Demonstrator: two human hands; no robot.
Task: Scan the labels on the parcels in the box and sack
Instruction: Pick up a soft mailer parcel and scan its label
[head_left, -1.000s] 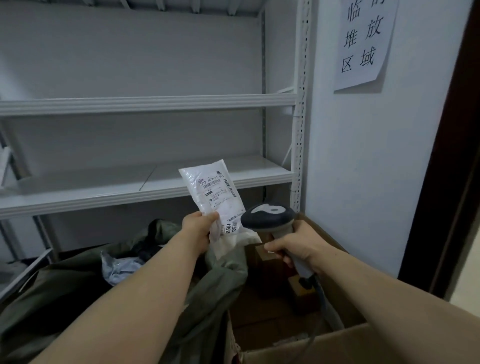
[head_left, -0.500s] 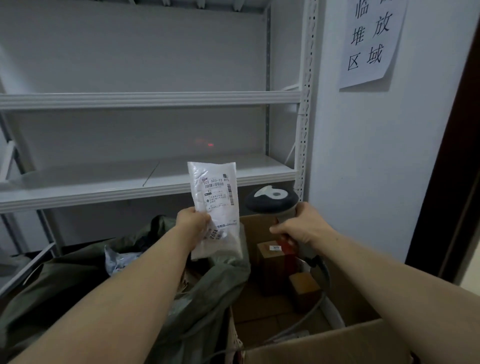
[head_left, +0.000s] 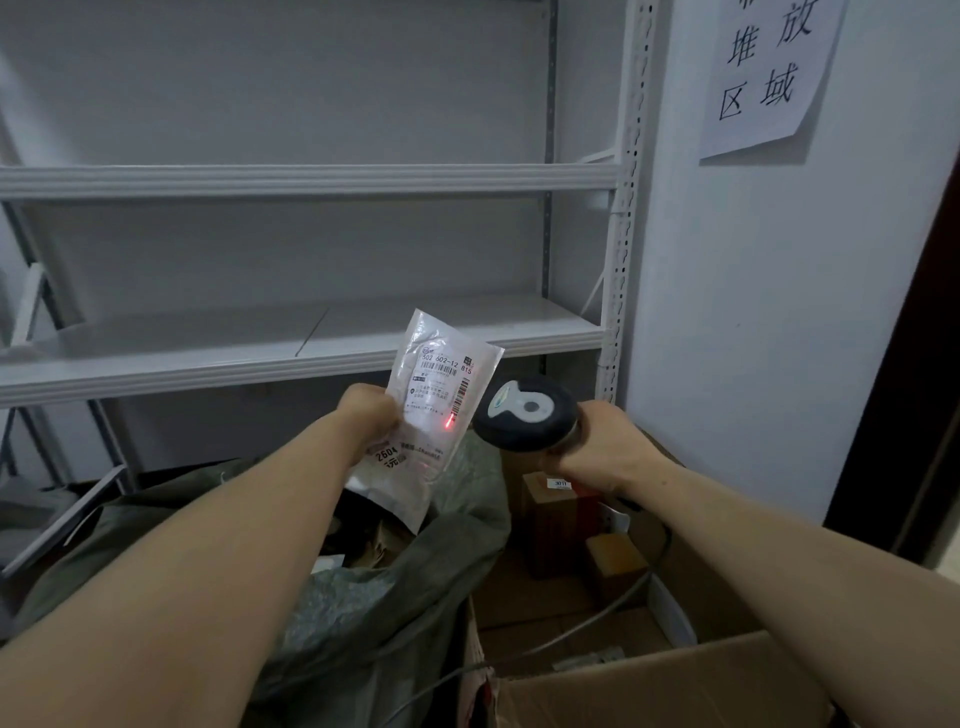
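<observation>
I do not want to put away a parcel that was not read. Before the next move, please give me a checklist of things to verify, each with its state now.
1. Left hand grips the white parcel at its left edge: ok.
2. Right hand holds the scanner, head turned toward the parcel: ok.
3. Label faces the scanner, barcodes not covered by fingers: ok.
4. Red scan light lands on the label, at the lower end of the vertical barcode; whether it crosses the bars: cannot tell.
5. Scan registered: cannot tell, nothing shows it.
6. Scanner cable runs through the cardboard box; free of snags: cannot tell.
</observation>
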